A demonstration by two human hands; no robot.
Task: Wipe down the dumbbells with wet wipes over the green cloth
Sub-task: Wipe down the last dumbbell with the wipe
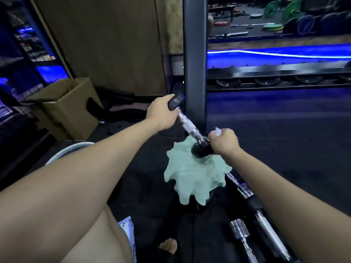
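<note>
From the head view, my left hand (pixel 161 113) grips the far head of the dumbbell (pixel 190 128), fingers curled round it. My right hand (pixel 224 142) pinches a wet wipe (pixel 216 132) against the near head, where it meets the handle. That near head rests on the green cloth (pixel 193 177), which is bunched over something dark on the floor. The dumbbell's long axis tilts from the cloth up and away to my left, so the bare knurled handle lies between my two hands, just beyond the right one. I judge the wipe should travel next up that handle toward my left hand. More bars (pixel 266 224) lie by my right forearm
</note>
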